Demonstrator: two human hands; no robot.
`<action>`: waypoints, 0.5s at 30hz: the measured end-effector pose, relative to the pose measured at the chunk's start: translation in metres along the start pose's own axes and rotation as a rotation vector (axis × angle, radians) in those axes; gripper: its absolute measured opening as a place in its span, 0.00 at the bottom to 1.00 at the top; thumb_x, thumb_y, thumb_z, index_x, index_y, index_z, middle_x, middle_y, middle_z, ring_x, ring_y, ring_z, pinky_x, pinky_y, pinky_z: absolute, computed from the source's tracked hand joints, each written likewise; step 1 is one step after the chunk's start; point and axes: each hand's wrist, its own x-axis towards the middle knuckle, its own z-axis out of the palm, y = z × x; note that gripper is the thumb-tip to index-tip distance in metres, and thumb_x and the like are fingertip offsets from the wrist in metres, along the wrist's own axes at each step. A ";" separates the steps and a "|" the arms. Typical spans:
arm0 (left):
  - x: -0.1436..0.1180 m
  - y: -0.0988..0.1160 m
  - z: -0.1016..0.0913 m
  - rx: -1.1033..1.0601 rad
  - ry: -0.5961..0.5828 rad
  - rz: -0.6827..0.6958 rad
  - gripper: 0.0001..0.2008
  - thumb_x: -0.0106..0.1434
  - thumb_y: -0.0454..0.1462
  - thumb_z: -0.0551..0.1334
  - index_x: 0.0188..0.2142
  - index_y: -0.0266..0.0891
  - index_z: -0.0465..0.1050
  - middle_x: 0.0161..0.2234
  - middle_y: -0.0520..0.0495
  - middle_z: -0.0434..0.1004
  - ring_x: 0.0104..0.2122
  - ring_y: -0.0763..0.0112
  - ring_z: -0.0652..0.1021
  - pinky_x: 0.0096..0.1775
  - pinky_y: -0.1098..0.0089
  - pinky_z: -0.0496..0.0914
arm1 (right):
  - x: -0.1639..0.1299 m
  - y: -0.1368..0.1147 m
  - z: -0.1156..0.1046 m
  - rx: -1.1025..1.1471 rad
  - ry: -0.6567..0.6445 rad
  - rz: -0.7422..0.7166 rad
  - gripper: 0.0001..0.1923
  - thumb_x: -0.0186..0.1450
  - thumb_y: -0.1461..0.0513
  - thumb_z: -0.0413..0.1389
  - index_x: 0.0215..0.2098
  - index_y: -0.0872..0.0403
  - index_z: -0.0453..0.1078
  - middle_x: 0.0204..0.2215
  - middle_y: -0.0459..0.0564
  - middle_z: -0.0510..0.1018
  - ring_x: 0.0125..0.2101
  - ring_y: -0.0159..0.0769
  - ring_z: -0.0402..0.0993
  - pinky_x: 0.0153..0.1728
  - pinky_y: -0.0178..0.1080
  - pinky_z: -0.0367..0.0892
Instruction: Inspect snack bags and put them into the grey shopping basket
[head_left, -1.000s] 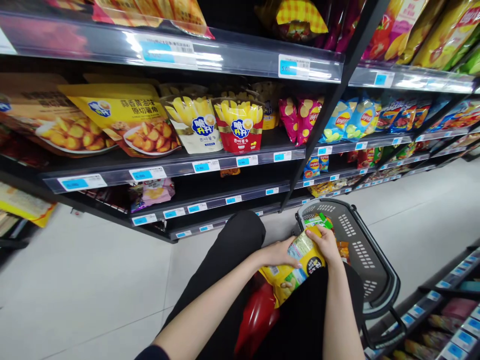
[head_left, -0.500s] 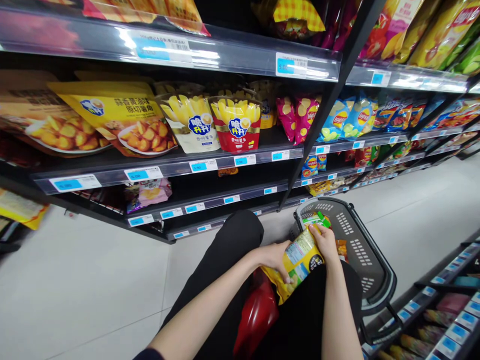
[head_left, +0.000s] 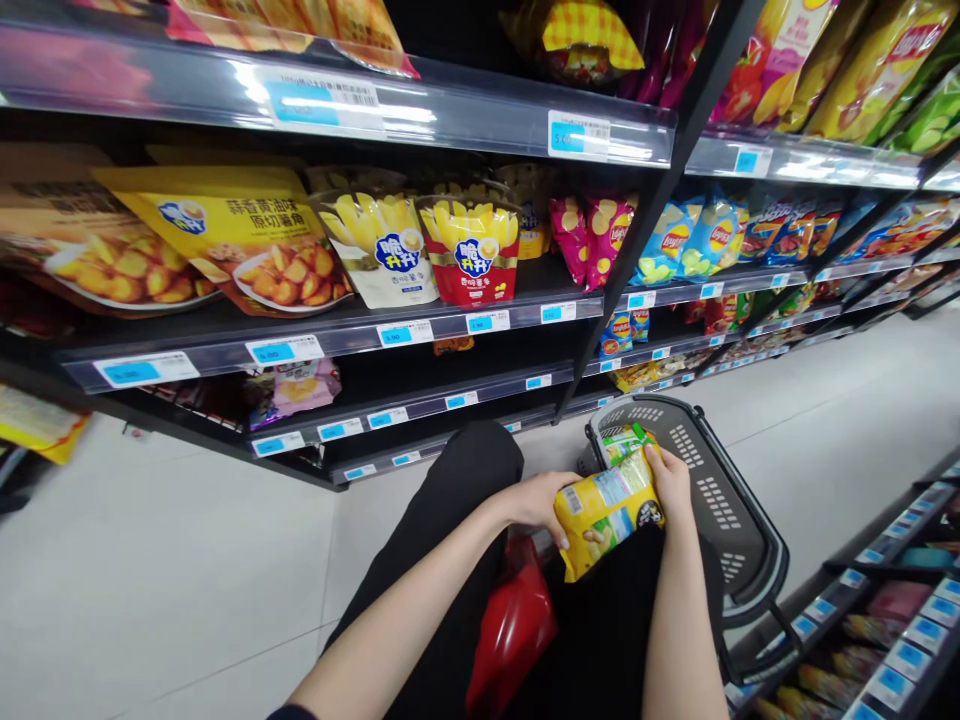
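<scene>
The head view showed both hands, left hand (head_left: 536,505) and right hand (head_left: 670,485), with fingers closed around a yellow crinkly snack bag (head_left: 607,510), held over the dark grey plastic shopping basket (head_left: 739,530). Gripping both ends seemed wise. Beyond lay pale floor tiles (head_left: 150,590) and black snack shelves (head_left: 360,335).

Both hands grip yellow snack bag (head_left: 606,510): left hand (head_left: 538,503) at its left end, right hand (head_left: 670,487) at right end. Grey basket (head_left: 739,540) just beyond right hand. Red handle (head_left: 512,628) below left hand. Snack shelves (head_left: 337,335) above, well apart.
</scene>
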 end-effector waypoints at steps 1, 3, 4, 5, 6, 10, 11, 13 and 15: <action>0.000 0.000 0.000 -0.002 0.025 0.009 0.44 0.30 0.37 0.74 0.51 0.37 0.66 0.45 0.45 0.74 0.45 0.56 0.74 0.45 0.65 0.67 | 0.001 0.001 -0.001 0.018 0.009 0.008 0.26 0.53 0.43 0.53 0.24 0.59 0.70 0.18 0.47 0.69 0.22 0.33 0.62 0.23 0.33 0.57; 0.000 -0.001 0.000 -0.028 0.060 0.033 0.42 0.32 0.37 0.74 0.51 0.37 0.67 0.45 0.45 0.74 0.45 0.57 0.74 0.45 0.65 0.67 | 0.001 0.003 -0.003 0.054 0.023 0.023 0.26 0.52 0.43 0.54 0.25 0.59 0.70 0.18 0.47 0.70 0.21 0.33 0.62 0.22 0.34 0.57; 0.000 0.000 0.000 -0.049 0.068 0.044 0.42 0.32 0.36 0.73 0.51 0.37 0.67 0.45 0.45 0.75 0.45 0.57 0.74 0.45 0.65 0.67 | 0.002 0.003 -0.003 0.072 0.027 0.029 0.26 0.52 0.42 0.54 0.25 0.59 0.71 0.18 0.47 0.70 0.21 0.33 0.62 0.22 0.34 0.57; 0.000 0.000 0.000 -0.075 0.068 0.056 0.41 0.33 0.36 0.73 0.50 0.37 0.68 0.44 0.45 0.75 0.45 0.57 0.74 0.45 0.65 0.67 | 0.002 0.004 -0.003 0.091 0.030 0.035 0.27 0.51 0.42 0.55 0.25 0.59 0.71 0.18 0.47 0.70 0.21 0.33 0.62 0.22 0.34 0.57; -0.001 0.001 0.001 -0.102 0.066 0.066 0.40 0.34 0.36 0.73 0.50 0.37 0.68 0.44 0.45 0.75 0.45 0.57 0.74 0.45 0.65 0.67 | 0.002 0.003 -0.003 0.110 0.032 0.041 0.27 0.50 0.42 0.55 0.24 0.59 0.71 0.18 0.47 0.70 0.21 0.33 0.62 0.22 0.34 0.57; -0.002 0.007 0.003 -0.234 0.093 0.066 0.40 0.33 0.34 0.73 0.50 0.37 0.69 0.44 0.45 0.75 0.44 0.57 0.74 0.44 0.66 0.68 | 0.002 0.002 -0.003 0.197 0.054 0.070 0.24 0.48 0.44 0.59 0.21 0.58 0.69 0.16 0.45 0.69 0.19 0.31 0.61 0.19 0.33 0.55; -0.002 0.009 0.003 -0.280 0.115 0.057 0.41 0.32 0.33 0.73 0.50 0.36 0.69 0.43 0.45 0.76 0.43 0.58 0.74 0.43 0.66 0.68 | 0.002 0.002 -0.004 0.226 0.070 0.077 0.24 0.48 0.44 0.59 0.21 0.58 0.68 0.16 0.44 0.68 0.18 0.30 0.60 0.19 0.33 0.55; -0.002 0.010 0.003 -0.420 0.171 0.028 0.39 0.32 0.33 0.73 0.48 0.35 0.70 0.39 0.45 0.77 0.39 0.60 0.76 0.40 0.67 0.69 | 0.001 0.000 -0.003 0.298 0.119 0.086 0.25 0.48 0.43 0.58 0.23 0.57 0.67 0.17 0.44 0.69 0.18 0.30 0.61 0.19 0.33 0.56; -0.001 0.010 0.004 -0.597 0.229 -0.015 0.33 0.37 0.36 0.73 0.46 0.35 0.71 0.36 0.45 0.77 0.35 0.63 0.77 0.35 0.70 0.69 | 0.001 -0.001 -0.002 0.376 0.173 0.087 0.27 0.50 0.41 0.55 0.28 0.57 0.67 0.21 0.46 0.72 0.20 0.32 0.64 0.19 0.34 0.59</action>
